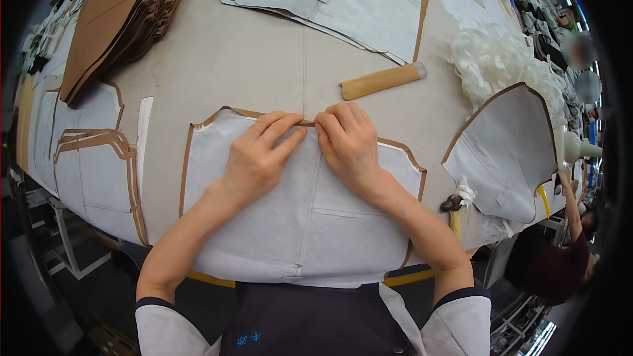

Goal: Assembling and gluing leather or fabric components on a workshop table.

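Observation:
A white-backed panel with folded brown edges lies flat before me, a seam running down its middle. At the middle of its far edge, my left hand pinches the brown fold between fingers and thumb. Right beside it, my right hand has its fingers curled over the same edge, thumb tucked below. The fingertips of both hands nearly meet at the seam, and they hide part of the fold. Just beyond my right hand rests a tan, flat bar-shaped tool with a grey end.
Brown pieces are stacked at the far left, with brown-edged panels below them. More panels lie at the back. On the right are a curved panel, crumpled white strips and a dark-tipped brush. Another person is at far right.

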